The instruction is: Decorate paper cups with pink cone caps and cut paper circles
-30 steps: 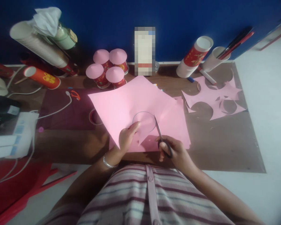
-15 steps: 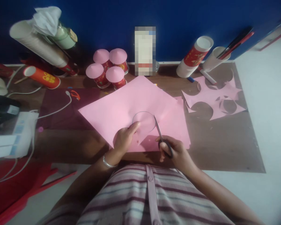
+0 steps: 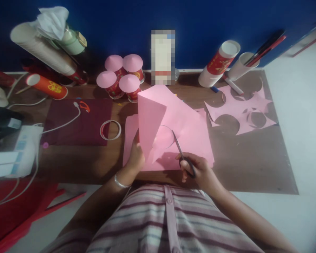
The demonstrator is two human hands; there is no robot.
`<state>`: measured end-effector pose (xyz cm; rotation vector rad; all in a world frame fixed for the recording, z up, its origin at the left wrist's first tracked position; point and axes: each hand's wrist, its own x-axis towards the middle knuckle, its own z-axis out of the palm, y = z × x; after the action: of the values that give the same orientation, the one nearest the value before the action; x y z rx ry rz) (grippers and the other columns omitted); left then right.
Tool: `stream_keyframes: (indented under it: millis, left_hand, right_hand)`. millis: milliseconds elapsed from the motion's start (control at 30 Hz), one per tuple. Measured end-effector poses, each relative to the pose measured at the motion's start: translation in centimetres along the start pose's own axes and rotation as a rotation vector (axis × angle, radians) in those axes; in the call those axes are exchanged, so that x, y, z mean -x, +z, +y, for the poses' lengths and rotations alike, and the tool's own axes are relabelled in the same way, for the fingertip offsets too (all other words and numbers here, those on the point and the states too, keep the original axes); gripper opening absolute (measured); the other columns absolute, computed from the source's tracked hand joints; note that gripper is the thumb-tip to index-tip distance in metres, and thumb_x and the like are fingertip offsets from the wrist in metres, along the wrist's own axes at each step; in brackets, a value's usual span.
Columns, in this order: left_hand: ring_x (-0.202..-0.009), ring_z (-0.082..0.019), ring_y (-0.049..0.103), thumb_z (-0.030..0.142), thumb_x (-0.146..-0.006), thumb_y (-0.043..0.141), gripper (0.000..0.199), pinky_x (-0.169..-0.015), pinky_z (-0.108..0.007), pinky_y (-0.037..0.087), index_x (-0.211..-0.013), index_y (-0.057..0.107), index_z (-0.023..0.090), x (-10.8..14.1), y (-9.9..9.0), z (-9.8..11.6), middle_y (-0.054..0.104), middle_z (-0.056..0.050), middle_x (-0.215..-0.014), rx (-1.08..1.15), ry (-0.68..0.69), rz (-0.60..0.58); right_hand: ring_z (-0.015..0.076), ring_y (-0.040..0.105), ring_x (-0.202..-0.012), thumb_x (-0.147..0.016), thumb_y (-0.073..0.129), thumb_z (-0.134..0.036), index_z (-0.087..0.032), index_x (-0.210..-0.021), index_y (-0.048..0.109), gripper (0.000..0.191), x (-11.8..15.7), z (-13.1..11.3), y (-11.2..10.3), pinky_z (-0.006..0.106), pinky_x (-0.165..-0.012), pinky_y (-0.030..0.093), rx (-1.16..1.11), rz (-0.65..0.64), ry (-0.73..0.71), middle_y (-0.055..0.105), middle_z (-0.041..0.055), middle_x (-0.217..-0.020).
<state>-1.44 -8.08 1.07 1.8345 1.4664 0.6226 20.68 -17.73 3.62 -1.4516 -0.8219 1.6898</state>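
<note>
A pink paper sheet (image 3: 173, 105) is raised above a pile of pink paper (image 3: 205, 154), its left part folded up. A drawn circle shows on the sheet, partly covered by the fold. My left hand (image 3: 135, 156) is closed at the folded left part; the paper hides most of its fingers. With my right hand (image 3: 197, 168) I grip black-handled scissors (image 3: 178, 142). Their blades lie at the circle's right edge and look nearly closed.
Several red paper cups with pink cones (image 3: 133, 84) stand behind the sheet. Left lies a tape roll (image 3: 110, 139) beside a dark red sheet (image 3: 68, 137). Right are pink offcuts (image 3: 231, 102), a cup stack (image 3: 218, 65) and a pen cup (image 3: 243, 66). A blurred-out upright object (image 3: 163, 56) stands at the back.
The sheet's left corner has been folded up and to the right, uncovering the tape roll. My left hand has shifted slightly left, its thumb off the circle. The scissors have barely moved.
</note>
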Motion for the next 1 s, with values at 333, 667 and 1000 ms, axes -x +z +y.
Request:
stream_keyframes:
  millis: [333, 667, 1000]
  left_hand:
    - [-0.056, -0.015, 0.056, 0.044, -0.092, 0.054, 0.039, -0.058, -0.024, 0.05, -0.074, 0.075, 0.016, -1.1, -0.6, 2.5, 0.058, -0.002, -0.053, 0.068, -0.216, -0.076]
    - [-0.049, -0.012, 0.046, 0.033, -0.087, 0.057, 0.03, -0.053, -0.023, 0.037, -0.087, 0.082, 0.017, -1.1, -1.4, 2.7, 0.051, 0.001, -0.048, -0.122, -0.101, -0.111]
    - [-0.058, -0.013, 0.063, 0.01, -0.078, 0.054, 0.048, -0.059, -0.02, 0.046, -0.116, 0.079, 0.024, -0.5, -0.9, -0.2, 0.074, -0.001, -0.07, -0.249, 0.133, -0.103]
  right_hand:
    - [0.0104, 0.056, -0.044, -0.083, 0.074, -0.062, -0.018, -0.098, 0.067, 0.048, 0.1, 0.1, -0.3, 0.025, -0.045, 0.056, -0.019, 0.001, 0.025, 0.054, -0.0061, -0.058]
    - [0.0108, 0.056, -0.044, -0.081, 0.074, -0.065, -0.018, -0.095, 0.067, 0.05, 0.3, -0.9, -0.3, 0.025, -0.045, 0.053, 0.004, -0.01, 0.044, 0.054, -0.006, -0.056]
    - [0.0117, 0.058, -0.044, -0.084, 0.073, -0.063, -0.017, -0.1, 0.066, 0.049, 0.3, -0.9, -0.9, 0.025, -0.049, 0.05, 0.0, -0.04, 0.1, 0.06, -0.0042, -0.053]
